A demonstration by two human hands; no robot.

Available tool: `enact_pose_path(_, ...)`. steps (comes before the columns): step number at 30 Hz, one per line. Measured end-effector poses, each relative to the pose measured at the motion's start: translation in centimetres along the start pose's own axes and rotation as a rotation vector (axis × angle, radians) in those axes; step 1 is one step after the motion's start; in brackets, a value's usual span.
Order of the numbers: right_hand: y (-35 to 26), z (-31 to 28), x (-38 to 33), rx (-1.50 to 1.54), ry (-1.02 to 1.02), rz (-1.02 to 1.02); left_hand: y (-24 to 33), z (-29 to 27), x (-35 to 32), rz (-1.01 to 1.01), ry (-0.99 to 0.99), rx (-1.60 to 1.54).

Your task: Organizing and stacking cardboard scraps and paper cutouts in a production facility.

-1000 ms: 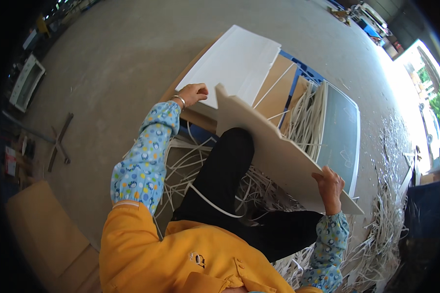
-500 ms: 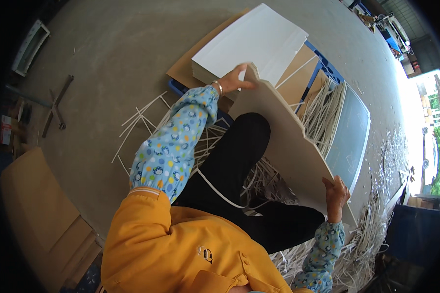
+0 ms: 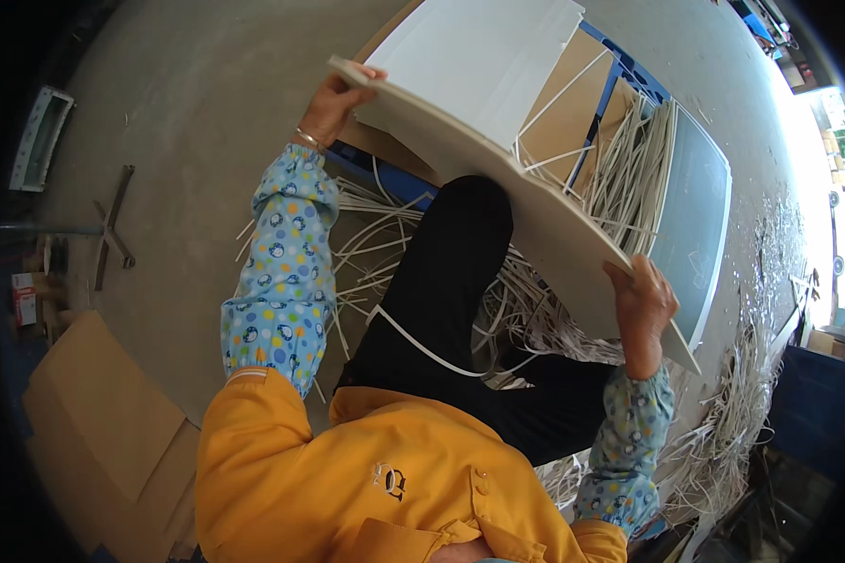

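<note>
A wide, pale grey board [image 3: 573, 267], perhaps several thin sheets together, stands tilted on edge across my knees. My left hand [image 3: 333, 105] is closed round its far left end, thumb over the top edge. At its near right end my right hand [image 3: 644, 314] grips the other edge. Just beyond the board lies a stack of white sheets [image 3: 469, 61] on brown cardboard. A bundle of thin whitish strips [image 3: 629, 178] rests to the right of that stack, beside a blue-grey sheet [image 3: 695, 216].
Blue pallet parts [image 3: 623, 58] show under the cardboard. Loose strips [image 3: 545, 300] lie heaped around my legs, and more scraps [image 3: 714, 460] cover the floor at right. Brown cardboard [image 3: 103, 403] leans at lower left. A metal cross-shaped stand [image 3: 113, 228] is at far left.
The board has swung: its left end moved left and farther away with my left hand, and its right end moved away with my right hand. Both hands keep their grip.
</note>
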State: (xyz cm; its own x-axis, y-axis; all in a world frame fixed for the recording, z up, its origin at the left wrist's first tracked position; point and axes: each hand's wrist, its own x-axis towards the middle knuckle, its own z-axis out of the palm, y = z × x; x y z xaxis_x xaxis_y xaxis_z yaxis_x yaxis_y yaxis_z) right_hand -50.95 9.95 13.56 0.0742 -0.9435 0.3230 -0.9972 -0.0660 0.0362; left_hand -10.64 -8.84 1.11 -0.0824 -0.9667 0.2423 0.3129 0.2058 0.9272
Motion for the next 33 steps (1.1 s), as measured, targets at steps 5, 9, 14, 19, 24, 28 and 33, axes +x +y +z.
enact_pose_path(5, 0.6, 4.6, 0.1, 0.052, -0.095, 0.008, -2.5, -1.2, -2.1, -0.34, 0.039, 0.235)
enact_pose_path(9, 1.0, 4.4, 0.4, 0.038, -0.162, -0.045, -2.9, -2.2, -2.4, -0.329, 0.061, 0.106)
enact_pose_path(14, 1.1, 3.7, 1.2, 0.064, -0.167, -0.043, -2.9, -1.3, -2.4, -0.209, 0.159, 0.032)
enact_pose_path(19, 0.1, 3.2, 1.4, 0.048, -0.194, -0.01, -3.1, -1.8, -3.6, -0.242, 0.168, 0.207)
enact_pose_path(24, 1.3, 4.7, 1.4, 0.086, -0.148, -0.093, -5.6, -2.3, -4.1, -0.335, 0.145, 0.097)
enact_pose_path(28, 1.3, 3.2, 1.4, 0.133, -0.099, -0.074, -3.4, -0.8, -2.9, -0.205, 0.215, 0.047)
enact_pose_path(33, 3.4, -3.2, 1.2, 0.146, 0.03, 0.008, 7.3, 6.3, 2.7, 0.112, 0.206, 0.219)
